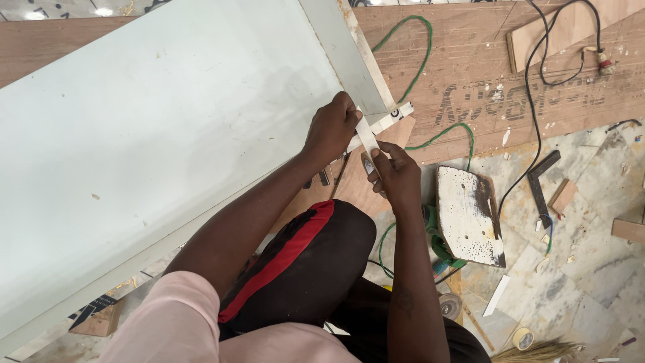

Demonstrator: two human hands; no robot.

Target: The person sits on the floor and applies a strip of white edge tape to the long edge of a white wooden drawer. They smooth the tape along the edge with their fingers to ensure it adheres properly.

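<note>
A large pale white laminated board (pixel 154 134) fills the left of the head view, and its near corner points toward the middle. At that corner my left hand (pixel 330 129) is closed on a thin white strip of edge banding (pixel 396 115) that runs along the board's edge. My right hand (pixel 396 173) sits just below it and pinches the loose lower end of the same strip between thumb and fingers. My knee, in dark trousers with a red stripe (pixel 302 259), is under the hands.
A power tool with a worn white base plate (pixel 469 215) lies on the floor to the right. Green cable (pixel 420 54) and black cable (pixel 537 74) loop over a plywood sheet (pixel 510 87). A roll of tape (pixel 523 337), wood offcuts and scraps litter the floor.
</note>
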